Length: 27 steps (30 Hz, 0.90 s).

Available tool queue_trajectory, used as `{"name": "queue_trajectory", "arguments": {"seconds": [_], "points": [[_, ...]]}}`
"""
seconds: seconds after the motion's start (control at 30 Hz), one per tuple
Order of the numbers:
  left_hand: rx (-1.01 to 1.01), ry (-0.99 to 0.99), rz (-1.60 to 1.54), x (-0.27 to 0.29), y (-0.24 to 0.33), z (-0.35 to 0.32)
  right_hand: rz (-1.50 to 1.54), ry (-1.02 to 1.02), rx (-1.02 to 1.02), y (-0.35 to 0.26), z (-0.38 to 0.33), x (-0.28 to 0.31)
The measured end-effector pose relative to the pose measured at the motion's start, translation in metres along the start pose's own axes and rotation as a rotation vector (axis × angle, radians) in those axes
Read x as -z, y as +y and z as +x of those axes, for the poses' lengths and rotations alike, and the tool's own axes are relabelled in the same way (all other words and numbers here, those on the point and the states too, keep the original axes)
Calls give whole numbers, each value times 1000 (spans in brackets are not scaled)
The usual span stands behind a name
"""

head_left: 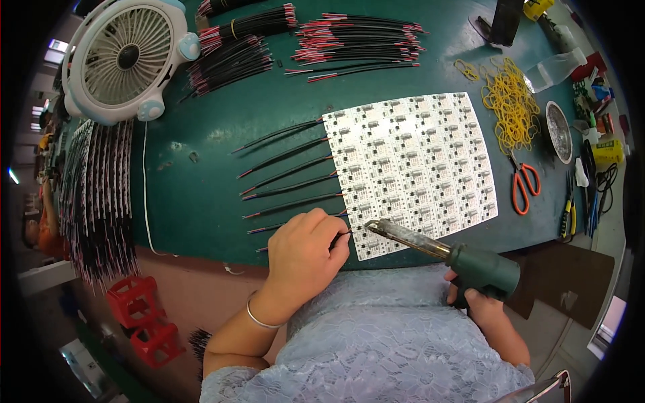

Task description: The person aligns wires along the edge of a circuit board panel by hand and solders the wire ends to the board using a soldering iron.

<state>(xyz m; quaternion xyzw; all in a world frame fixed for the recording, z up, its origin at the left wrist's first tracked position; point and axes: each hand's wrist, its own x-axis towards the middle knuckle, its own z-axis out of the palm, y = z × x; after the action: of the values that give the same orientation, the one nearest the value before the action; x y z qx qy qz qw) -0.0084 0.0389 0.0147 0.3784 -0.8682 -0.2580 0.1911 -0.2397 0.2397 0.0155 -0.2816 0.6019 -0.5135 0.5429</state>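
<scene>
A white circuit board panel (416,164) covered with rows of small components lies on the green table. Several black-sleeved wires (289,185) stick out from its left edge. At the lowest of these, my left hand (308,245) pinches a black-sleeved wire (341,233) against the panel's near left corner. My right hand (470,295) is wrapped round the grip of a green soldering gun (485,269). The gun's metal tip reaches left to the panel, close to the end of the pinched wire. Whether the tip touches the joint I cannot tell.
Bundles of black wires (359,41) lie at the back. A white fan (127,57) stands back left, beside stacked wired boards (101,188). On the right are yellow rubber bands (508,104), orange-handled scissors (524,185), a metal bowl (557,132) and pliers (570,211). Red stools (138,302) stand below left.
</scene>
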Motion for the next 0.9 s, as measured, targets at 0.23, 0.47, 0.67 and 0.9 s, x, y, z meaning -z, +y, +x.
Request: {"name": "queue_trajectory", "arguments": {"seconds": [0.23,0.47,0.67,0.9], "points": [[51,-27,45,-3,1,2,-220,-52,21,-3,1,0],[40,2,43,-7,3,0,-386,-21,-7,4,-3,3],[49,-10,40,-7,3,3,-468,-124,140,14,0,10],[69,-19,38,-2,3,6,-40,69,116,-2,13,1]]}}
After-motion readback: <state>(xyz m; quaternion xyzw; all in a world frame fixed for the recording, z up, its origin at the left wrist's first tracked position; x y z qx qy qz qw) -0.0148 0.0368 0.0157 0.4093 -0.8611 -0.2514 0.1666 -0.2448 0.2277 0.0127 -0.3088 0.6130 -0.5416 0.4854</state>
